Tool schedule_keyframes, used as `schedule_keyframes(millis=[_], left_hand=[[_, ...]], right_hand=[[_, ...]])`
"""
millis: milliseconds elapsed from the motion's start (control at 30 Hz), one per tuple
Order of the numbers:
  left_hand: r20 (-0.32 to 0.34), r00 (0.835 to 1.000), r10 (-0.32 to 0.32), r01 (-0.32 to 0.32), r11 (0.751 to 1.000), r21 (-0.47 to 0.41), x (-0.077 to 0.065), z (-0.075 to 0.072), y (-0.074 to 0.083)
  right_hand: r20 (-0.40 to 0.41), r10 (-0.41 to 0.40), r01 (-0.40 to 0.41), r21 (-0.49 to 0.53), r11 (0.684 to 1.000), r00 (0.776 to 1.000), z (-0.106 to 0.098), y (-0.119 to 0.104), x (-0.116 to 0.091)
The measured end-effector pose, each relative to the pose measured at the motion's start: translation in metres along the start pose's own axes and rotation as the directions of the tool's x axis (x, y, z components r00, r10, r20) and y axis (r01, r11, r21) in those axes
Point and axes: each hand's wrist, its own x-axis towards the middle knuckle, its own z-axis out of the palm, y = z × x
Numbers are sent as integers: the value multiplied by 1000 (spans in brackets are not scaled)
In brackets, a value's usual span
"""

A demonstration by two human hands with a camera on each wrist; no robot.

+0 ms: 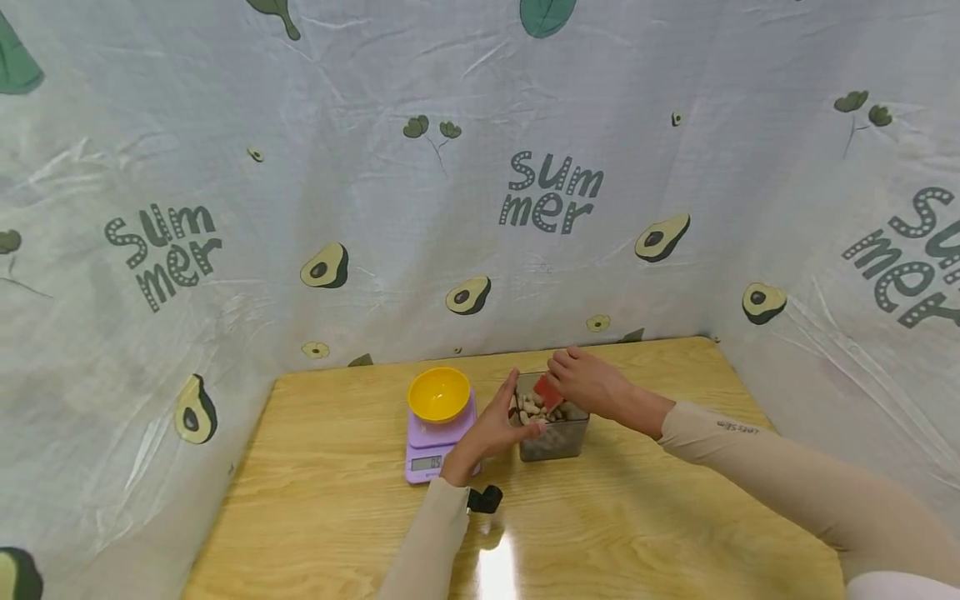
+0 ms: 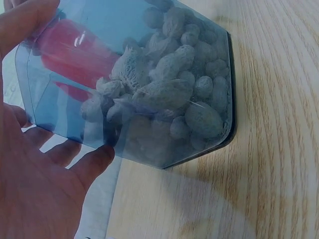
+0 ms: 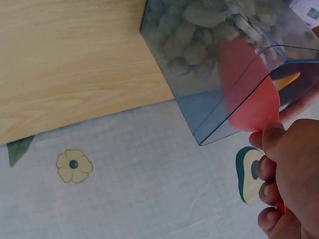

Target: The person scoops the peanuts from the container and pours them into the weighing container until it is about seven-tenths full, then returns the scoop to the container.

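A clear grey plastic bin (image 1: 553,442) stands on the table with unshelled peanuts (image 2: 164,92) inside. My left hand (image 1: 495,427) holds the bin at its upper left, thumb on the near side and fingers along the left wall. In my right hand (image 1: 588,383) is the handle of a red scoop (image 3: 246,87), gripped from above at the far right of the bin. The scoop's blade slants down inside the bin and reaches the peanuts, as the right wrist view shows through the wall.
Left of the bin, a yellow bowl (image 1: 439,404) sits on a purple kitchen scale (image 1: 417,446) with a digital display. The wooden table (image 1: 315,500) ends at a printed sheet (image 1: 390,317) that hangs behind and on both sides.
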Motion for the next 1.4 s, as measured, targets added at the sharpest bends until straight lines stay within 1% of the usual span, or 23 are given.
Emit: schedule_keyframes(millis=[67, 167, 300, 433, 500, 567, 633, 733, 833, 867, 900, 1000, 1033, 1100, 1167, 1233, 1300, 1400], left_hand=[[-3, 1000, 8, -8, 1000, -11, 1, 0, 0], [-4, 1000, 13, -13, 1000, -22, 2, -1, 1], [7, 1000, 7, -7, 1000, -14, 2, 1, 1], [3, 1000, 2, -2, 1000, -1, 3, 5, 1], [8, 1000, 5, -5, 1000, -6, 3, 6, 2], [12, 1000, 9, -8, 1000, -19, 3, 8, 3], [11, 1000, 0, 0, 1000, -22, 2, 8, 4], [6, 1000, 0, 0, 999, -33, 1, 7, 4], [8, 1000, -2, 2, 1000, -23, 0, 5, 3], [6, 1000, 0, 0, 1000, -16, -1, 4, 3], [4, 1000, 1, -1, 1000, -7, -1, 3, 3], [4, 1000, -5, 5, 1000, 8, -2, 1, 3], [5, 1000, -4, 4, 1000, 12, -2, 1, 3], [13, 1000, -7, 7, 1000, 5, -2, 1, 3], [15, 1000, -14, 14, 1000, -2, -2, 2, 4], [12, 1000, -19, 20, 1000, -8, -2, 2, 5], [10, 1000, -26, 26, 1000, -15, -2, 3, 6], [12, 1000, -21, 21, 1000, -23, -2, 3, 6]], right_hand=[[-9, -10, 10, 2, 1000, 1000, 0, 3, 0], [-6, 18, -18, 11, 1000, 1000, -1, 7, -2], [14, 28, -28, 7, 1000, 1000, 2, 4, -4], [-31, -31, 34, 91, 995, 999, 14, -8, -1], [-51, -27, 36, 173, 984, 998, 19, -13, -2], [-64, -8, 24, 256, 966, 998, 22, -16, -3], [-56, 21, -2, 326, 945, 998, 25, -16, -4], [-40, 82, -56, 444, 894, 996, 28, -16, -6], [-55, 148, -96, 533, 841, 988, 31, -18, -6], [-63, 165, -104, 552, 827, 984, 31, -19, -5], [-72, 179, -109, 559, 822, 981, 31, -20, -3], [-85, 198, -117, 564, 817, 976, 29, -22, -1], [-87, 207, -121, 574, 810, 974, 28, -22, -1], [-77, 235, -143, 601, 786, 969, 27, -21, -3], [-62, 277, -175, 640, 749, 959, 26, -17, -7], [-66, 316, -192, 673, 714, 946, 27, -15, -9], [-67, 340, -203, 689, 696, 938, 29, -15, -11], [-80, 357, -201, 701, 684, 931, 33, -19, -13]])
